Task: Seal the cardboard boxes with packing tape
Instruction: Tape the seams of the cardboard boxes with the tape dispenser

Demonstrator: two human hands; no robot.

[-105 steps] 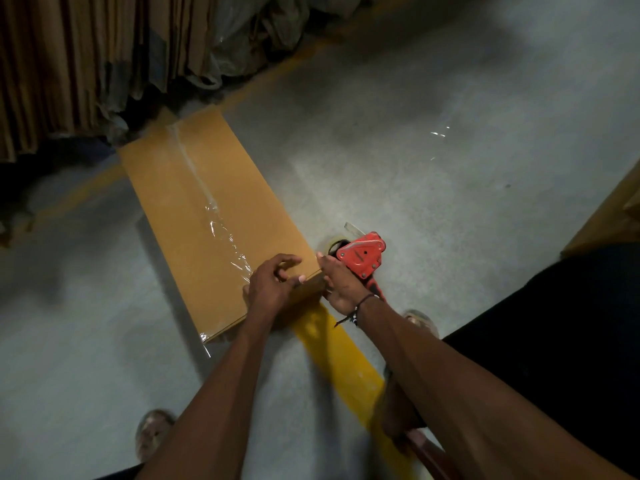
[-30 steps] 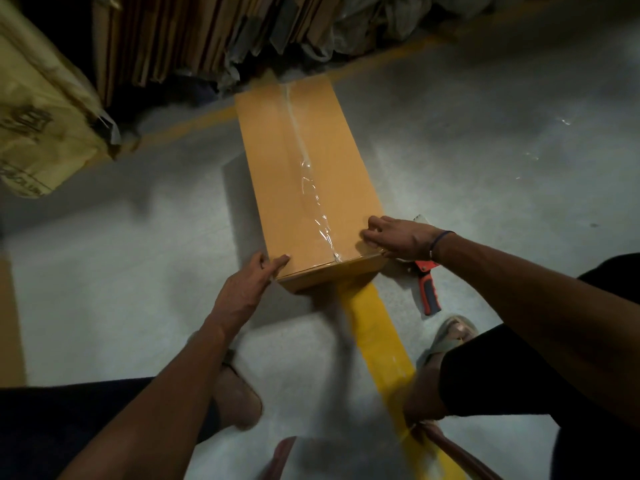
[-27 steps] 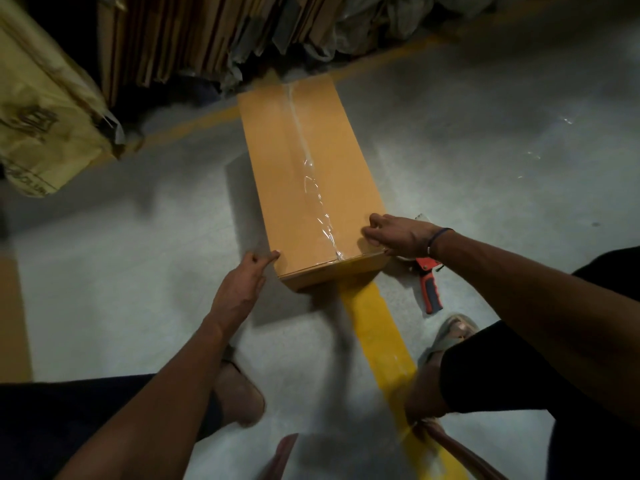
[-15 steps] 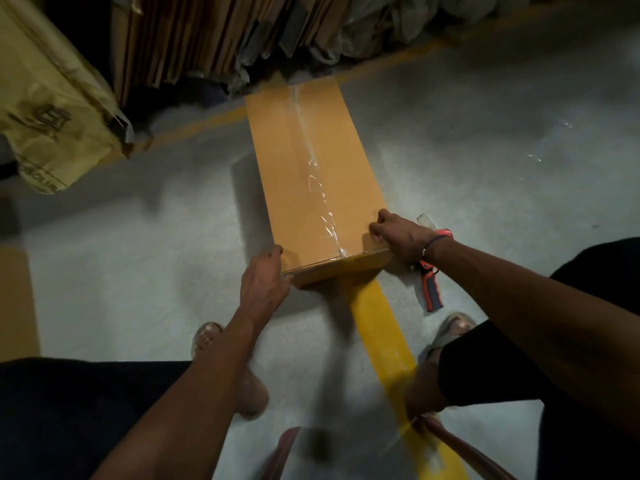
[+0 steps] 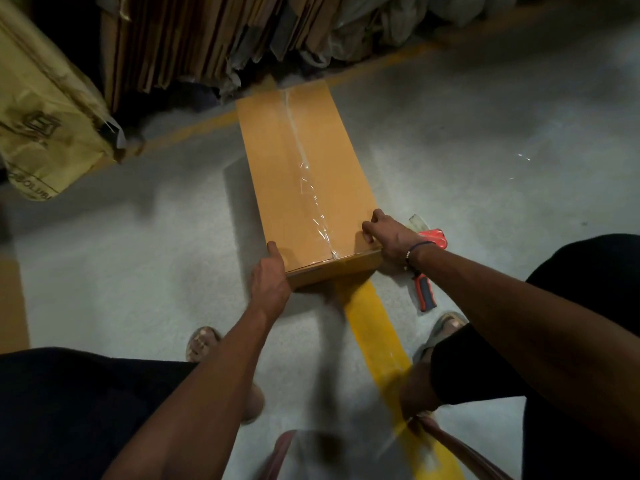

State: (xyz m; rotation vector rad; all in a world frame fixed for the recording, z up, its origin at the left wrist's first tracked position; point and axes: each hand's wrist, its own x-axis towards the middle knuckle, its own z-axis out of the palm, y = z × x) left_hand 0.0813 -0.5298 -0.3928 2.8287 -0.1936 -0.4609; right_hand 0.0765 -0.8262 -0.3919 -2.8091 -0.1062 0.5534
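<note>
My left hand [image 5: 269,284] clamps the near left corner of the long, flat brown cardboard box [image 5: 304,181], thumb on top and fingers curled down its side. My right hand [image 5: 387,233] grips the near right corner the same way, fingers bent over the top edge. I judge I hold both corners so I can lift or turn the box, since the strip of clear packing tape [image 5: 308,178] already runs along its middle seam from end to end, wrinkled toward my side. The box lies on the grey concrete floor [image 5: 485,150], its near end over a yellow painted line [image 5: 374,327]. The red tape dispenser with the red-and-grey handle [image 5: 427,268] lies on the floor just beside the box's right near corner, parked within reach. A yellowish sack [image 5: 41,112] at the floor's left edge carries dark print, too blurred to read.
</note>
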